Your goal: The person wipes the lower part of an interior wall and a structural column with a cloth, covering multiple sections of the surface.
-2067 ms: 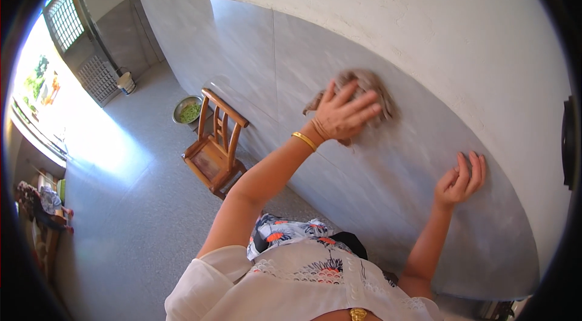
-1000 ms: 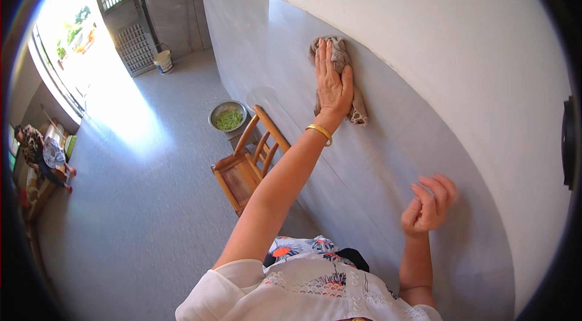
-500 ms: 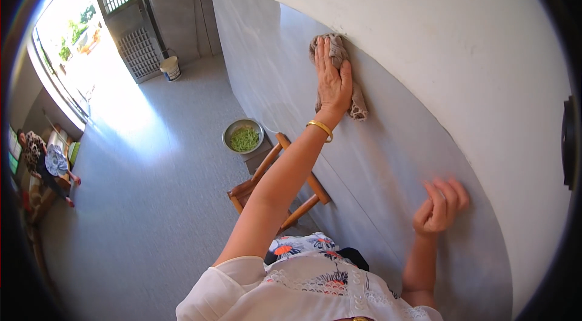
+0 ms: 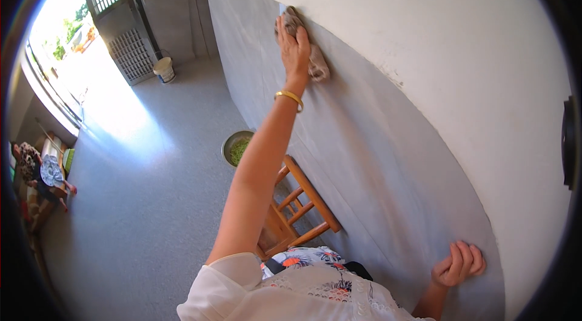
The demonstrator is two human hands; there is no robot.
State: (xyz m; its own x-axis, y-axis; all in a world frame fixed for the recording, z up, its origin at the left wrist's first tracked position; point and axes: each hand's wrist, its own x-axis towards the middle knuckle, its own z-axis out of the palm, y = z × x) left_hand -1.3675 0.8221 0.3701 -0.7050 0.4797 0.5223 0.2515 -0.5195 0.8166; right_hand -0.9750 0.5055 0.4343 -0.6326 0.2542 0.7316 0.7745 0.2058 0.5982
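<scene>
My left hand (image 4: 293,53) presses a brown-grey cloth (image 4: 318,66) against the grey lower band of the wall (image 4: 376,157), just under the border with the white part. Its fingers lie along the cloth, and the loose end hangs beside the wrist, which wears a gold bangle (image 4: 290,99). Lower down on the right, my right hand (image 4: 459,265) rests by the wall with its fingers curled in. No object shows in it.
A wooden chair (image 4: 312,203) stands close to the wall beside me. Behind my left forearm is a metal bowl (image 4: 230,146) of green vegetables. A bucket (image 4: 163,70) stands near the open door (image 4: 118,24). At far left a person (image 4: 45,169) sits.
My left hand and the cloth have slid up and left along the wall. My right hand has moved down and slightly right. The view has shifted, showing more of the chair.
</scene>
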